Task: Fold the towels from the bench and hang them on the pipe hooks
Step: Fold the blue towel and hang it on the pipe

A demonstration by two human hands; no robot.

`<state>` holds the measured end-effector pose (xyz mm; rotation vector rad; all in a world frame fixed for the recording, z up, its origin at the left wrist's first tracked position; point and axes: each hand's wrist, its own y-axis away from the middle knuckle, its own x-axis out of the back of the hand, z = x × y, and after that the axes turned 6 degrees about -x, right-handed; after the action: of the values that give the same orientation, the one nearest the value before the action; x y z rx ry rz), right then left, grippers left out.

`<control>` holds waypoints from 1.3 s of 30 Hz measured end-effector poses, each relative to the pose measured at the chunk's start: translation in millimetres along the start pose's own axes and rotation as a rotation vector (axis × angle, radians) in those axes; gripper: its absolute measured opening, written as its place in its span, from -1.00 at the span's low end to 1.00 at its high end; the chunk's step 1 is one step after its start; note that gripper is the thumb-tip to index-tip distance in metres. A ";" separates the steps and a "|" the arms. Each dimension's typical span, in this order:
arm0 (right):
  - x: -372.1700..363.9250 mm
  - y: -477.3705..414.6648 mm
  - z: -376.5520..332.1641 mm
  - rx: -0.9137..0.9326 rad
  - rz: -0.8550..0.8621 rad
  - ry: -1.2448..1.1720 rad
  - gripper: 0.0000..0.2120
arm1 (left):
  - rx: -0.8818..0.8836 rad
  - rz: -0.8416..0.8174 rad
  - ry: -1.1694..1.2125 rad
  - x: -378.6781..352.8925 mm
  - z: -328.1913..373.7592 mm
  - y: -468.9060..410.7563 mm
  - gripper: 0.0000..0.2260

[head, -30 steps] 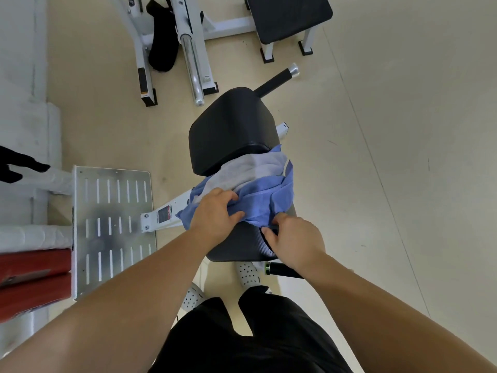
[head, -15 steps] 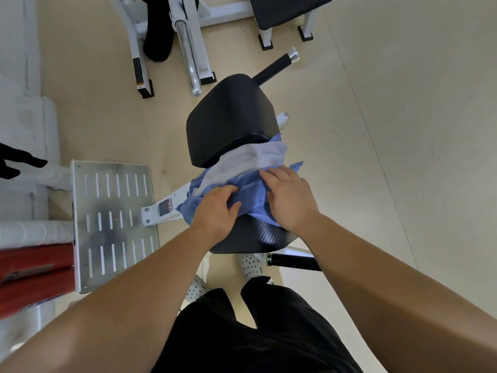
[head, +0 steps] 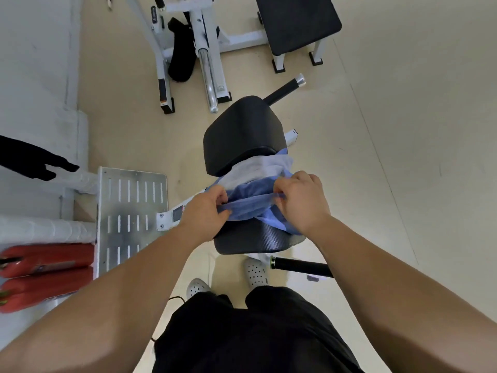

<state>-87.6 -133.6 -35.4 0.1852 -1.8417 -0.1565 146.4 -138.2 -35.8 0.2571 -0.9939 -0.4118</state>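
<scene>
Head view looked down on a black bench seat (head: 250, 242), which carried a loose pile of towels. A blue towel (head: 248, 211) lay uppermost at the near side of the pile, and a pale grey towel (head: 255, 170) lay beyond it, against the foot of the black backrest pad (head: 242, 133). More blue cloth showed at the far edge of the grey one and hung over the seat's right side.

The left hand (head: 207, 211) pinched the blue towel's near edge between thumb and curled fingers. The right hand (head: 301, 203) gripped the same edge further along, fingers bent round the cloth. That edge ran as a taut strip between the two hands, raised slightly off the rest of the pile.

A slotted metal footplate (head: 131, 211) stood to the left of the bench, with two red cylinders (head: 48, 265) lying just beside it. A black handle (head: 301, 266) jutted out below the seat, near the person's white perforated shoes (head: 255, 271). A second black padded bench (head: 295, 20) stood well apart at the top.
</scene>
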 end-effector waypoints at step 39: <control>16.5 0.8 -361.3 0.752 -0.337 0.051 -0.89 | 0.624 0.962 0.807 182.5 -242.3 338.0 -0.84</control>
<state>255.4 -140.5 79.1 1.0125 -1.7301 0.3164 513.3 87.7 107.6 0.4198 -0.3232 0.8514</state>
